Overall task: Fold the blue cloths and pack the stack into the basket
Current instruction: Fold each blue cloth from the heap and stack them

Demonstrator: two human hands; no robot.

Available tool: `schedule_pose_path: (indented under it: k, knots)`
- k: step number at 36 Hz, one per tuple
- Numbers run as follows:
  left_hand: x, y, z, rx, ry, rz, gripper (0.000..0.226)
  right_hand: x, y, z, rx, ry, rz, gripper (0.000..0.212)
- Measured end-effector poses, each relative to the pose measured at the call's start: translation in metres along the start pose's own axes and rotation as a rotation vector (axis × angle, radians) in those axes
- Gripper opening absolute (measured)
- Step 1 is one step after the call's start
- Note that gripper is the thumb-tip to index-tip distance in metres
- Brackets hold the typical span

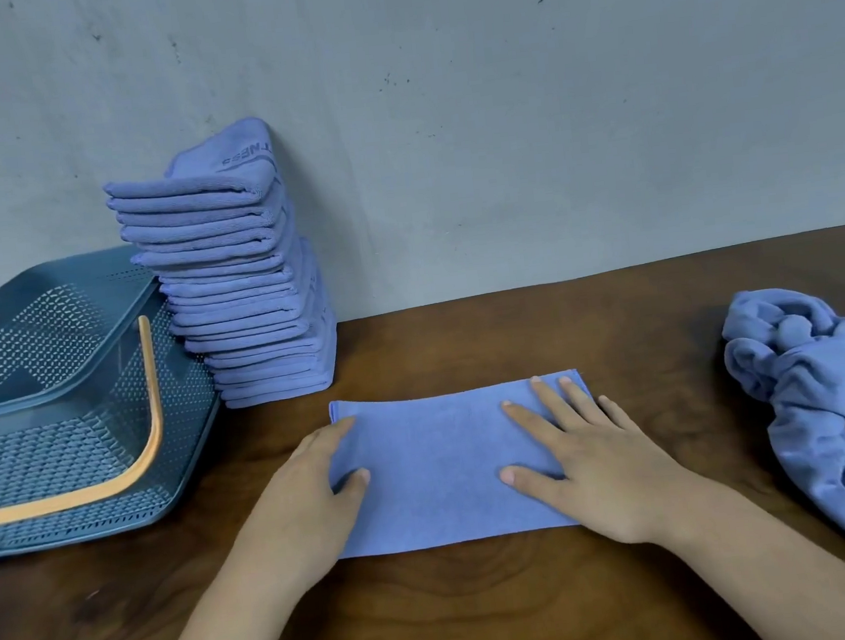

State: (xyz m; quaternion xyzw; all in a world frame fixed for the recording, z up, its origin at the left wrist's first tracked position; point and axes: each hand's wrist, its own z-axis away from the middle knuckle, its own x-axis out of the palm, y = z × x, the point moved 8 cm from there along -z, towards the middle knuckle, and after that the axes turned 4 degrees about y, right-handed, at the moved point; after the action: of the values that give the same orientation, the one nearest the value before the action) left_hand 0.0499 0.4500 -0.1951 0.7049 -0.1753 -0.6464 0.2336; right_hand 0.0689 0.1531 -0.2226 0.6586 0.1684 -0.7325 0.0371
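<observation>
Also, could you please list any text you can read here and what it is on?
"TNESS": dark print, upside down, on the top cloth of the stack; letters before it are not visible.
Faint marks on lower cloths, at their ends: too blurred to read.
Basket, flat cloth, crumpled cloth: no text.

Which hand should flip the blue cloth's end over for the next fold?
Probably the left hand: it sits at the left end of the blue cloth, ready to lift it. The right hand lies flat on top, pinning it.
</observation>
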Motion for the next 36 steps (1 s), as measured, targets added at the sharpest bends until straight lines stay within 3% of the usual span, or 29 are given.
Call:
schedule_pose_path:
  k: [9, 13, 16, 18, 20, 29, 36]
  knots:
    - [-0.013, -0.001, -0.001, -0.054, 0.109, -0.270, 0.065, 0.000, -0.001, 0.000, -0.002, -0.021, 0.004, 0.082]
    - [-0.007, 0.052, 0.003, 0.229, 0.287, -0.323, 0.056, 0.001, 0.000, -0.001, 0.001, -0.019, 0.012, 0.084]
    - [0.039, 0.099, 0.000, 0.466, 0.082, -0.295, 0.060, 0.001, -0.002, -0.001, 0.002, -0.023, 0.008, 0.088]
    - [0.071, 0.104, -0.005, 0.447, -0.120, -0.367, 0.067, 0.001, -0.003, 0.000, 0.004, -0.027, 0.008, 0.093]
    - [0.085, 0.094, -0.012, 0.404, -0.222, -0.403, 0.071, 0.001, -0.002, 0.001, 0.007, -0.034, 0.013, 0.097]
    - [0.048, 0.022, -0.021, 0.205, -0.219, -0.425, 0.089, 0.000, 0.005, 0.000, 0.016, -0.050, -0.024, 0.110]
    - [0.043, 0.024, -0.025, 0.174, -0.242, -0.472, 0.090, -0.006, 0.013, 0.000, 0.032, -0.027, -0.056, 0.116]
